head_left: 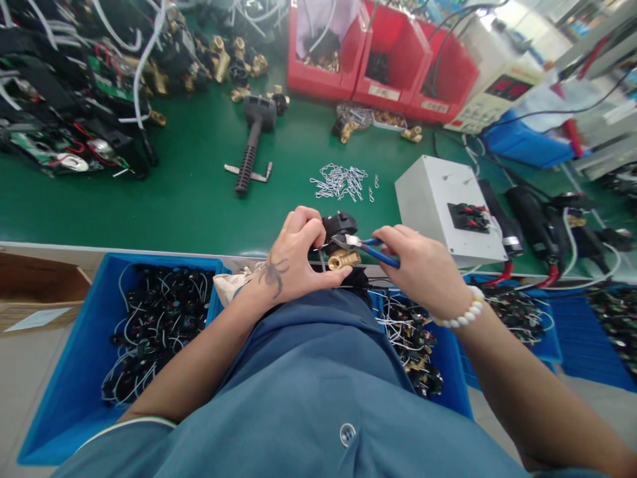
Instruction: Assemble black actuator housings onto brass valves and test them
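Pliers (382,256) with blue handles are held in the right hand (423,269), whose fingers are closed around the grips, and their metal nose is brought to a small fitting (343,260) of brass with a black body. This fitting is located at the front edge of the green bench (199,212), close to the blue shirt (308,378), and it is held by the left hand (298,252), with the fingers bent narrowly at the black part and the thumb stretched beneath the brass. It cannot be told whether something small is gripped in the nose of the pliers, because this place is too crowded. The step in hand is judged to be fine work with the pliers between the black body and the brass. Just beyond, a loose pile of metal clips (341,182) is seen, and one of these may possibly be concerned. For the next move, it seems that the fitting must be kept steady by the left hand, the nose must be aligned exactly, and the left fingertips must be kept away from the metal.
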A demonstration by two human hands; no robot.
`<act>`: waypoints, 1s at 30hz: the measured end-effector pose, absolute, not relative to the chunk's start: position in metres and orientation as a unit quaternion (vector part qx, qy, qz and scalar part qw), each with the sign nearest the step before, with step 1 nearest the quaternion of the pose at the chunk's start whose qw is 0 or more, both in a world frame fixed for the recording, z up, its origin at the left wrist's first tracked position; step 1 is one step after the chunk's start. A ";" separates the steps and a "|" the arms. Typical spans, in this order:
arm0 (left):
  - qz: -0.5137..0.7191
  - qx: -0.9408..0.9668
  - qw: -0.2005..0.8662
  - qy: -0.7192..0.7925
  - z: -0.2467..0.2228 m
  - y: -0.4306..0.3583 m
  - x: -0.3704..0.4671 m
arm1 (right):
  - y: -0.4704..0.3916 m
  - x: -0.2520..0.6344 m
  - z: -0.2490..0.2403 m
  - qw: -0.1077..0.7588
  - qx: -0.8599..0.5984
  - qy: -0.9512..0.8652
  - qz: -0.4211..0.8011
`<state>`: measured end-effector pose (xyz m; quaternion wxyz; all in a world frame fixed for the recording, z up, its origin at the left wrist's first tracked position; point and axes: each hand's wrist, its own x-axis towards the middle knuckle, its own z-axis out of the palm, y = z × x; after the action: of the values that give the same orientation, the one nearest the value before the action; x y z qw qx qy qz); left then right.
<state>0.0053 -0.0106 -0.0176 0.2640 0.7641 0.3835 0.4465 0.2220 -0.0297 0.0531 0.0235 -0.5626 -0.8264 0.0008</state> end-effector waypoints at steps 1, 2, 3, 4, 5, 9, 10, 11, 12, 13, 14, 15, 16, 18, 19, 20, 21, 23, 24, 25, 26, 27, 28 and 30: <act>0.448 0.763 0.266 0.383 -0.018 -0.011 0.006 | -0.029 0.223 0.053 0.041 -0.581 -0.813 0.013; 0.450 0.760 0.269 0.384 -0.017 -0.012 0.006 | -0.028 0.223 0.051 0.073 -0.603 -0.794 0.022; 0.450 0.757 0.273 0.387 -0.017 -0.012 0.007 | -0.027 0.224 0.049 0.103 -0.624 -0.774 0.034; 0.450 0.755 0.275 0.389 -0.017 -0.013 0.007 | -0.026 0.224 0.044 0.123 -0.645 -0.753 0.049; 0.452 0.754 0.272 0.391 -0.017 -0.015 0.008 | -0.025 0.223 0.038 0.128 -0.666 -0.733 0.060; 0.459 0.761 0.237 0.392 -0.013 -0.021 0.009 | -0.019 0.219 0.008 0.060 -0.699 -0.711 0.043; 0.456 0.765 0.231 0.392 -0.011 -0.023 0.009 | -0.018 0.218 0.004 0.064 -0.692 -0.719 0.027; 0.451 0.769 0.226 0.392 -0.009 -0.024 0.008 | -0.018 0.218 0.001 0.086 -0.681 -0.727 0.011; 0.446 0.775 0.219 0.391 -0.007 -0.026 0.007 | -0.019 0.217 0.001 0.125 -0.670 -0.732 0.006; 0.442 0.780 0.210 0.390 -0.005 -0.027 0.007 | -0.021 0.216 0.003 0.174 -0.660 -0.731 0.023; 0.440 0.785 0.200 0.387 -0.003 -0.028 0.006 | -0.025 0.214 0.007 0.224 -0.650 -0.723 0.071; 0.441 0.789 0.190 0.384 -0.001 -0.029 0.006 | -0.029 0.211 0.012 0.269 -0.639 -0.706 0.147; 0.443 0.793 0.180 0.378 0.002 -0.030 0.005 | -0.036 0.207 0.016 0.305 -0.621 -0.680 0.241; 0.448 0.801 0.166 0.360 0.007 -0.032 0.005 | -0.049 0.198 0.024 0.349 -0.572 -0.614 0.417; 0.450 0.807 0.162 0.348 0.009 -0.033 0.004 | -0.055 0.193 0.027 0.364 -0.551 -0.583 0.474; 0.449 0.812 0.164 0.336 0.012 -0.034 0.003 | -0.061 0.188 0.028 0.380 -0.536 -0.558 0.508; 0.448 0.815 0.171 0.325 0.015 -0.035 0.002 | -0.065 0.184 0.029 0.396 -0.528 -0.538 0.524; 0.444 0.816 0.194 0.313 0.022 -0.036 -0.001 | -0.070 0.179 0.030 0.421 -0.526 -0.515 0.530; 0.445 0.814 0.203 0.312 0.025 -0.037 -0.003 | -0.071 0.178 0.030 0.429 -0.527 -0.510 0.527; 0.448 0.812 0.207 0.313 0.027 -0.038 -0.004 | -0.071 0.178 0.030 0.435 -0.528 -0.510 0.521; 0.452 0.809 0.206 0.314 0.029 -0.039 -0.004 | -0.071 0.178 0.030 0.440 -0.526 -0.515 0.515; 0.457 0.807 0.202 0.314 0.030 -0.039 -0.005 | -0.071 0.179 0.030 0.445 -0.523 -0.521 0.507; 0.463 0.806 0.197 0.312 0.030 -0.040 -0.004 | -0.072 0.179 0.031 0.449 -0.522 -0.527 0.499; 0.474 0.802 0.191 0.309 0.030 -0.040 -0.003 | -0.073 0.179 0.031 0.455 -0.525 -0.534 0.482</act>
<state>-0.0025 -0.0401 0.0296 0.1908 0.8018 0.3093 0.4744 0.1787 -0.0726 0.0308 0.4547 -0.5250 -0.5344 0.4816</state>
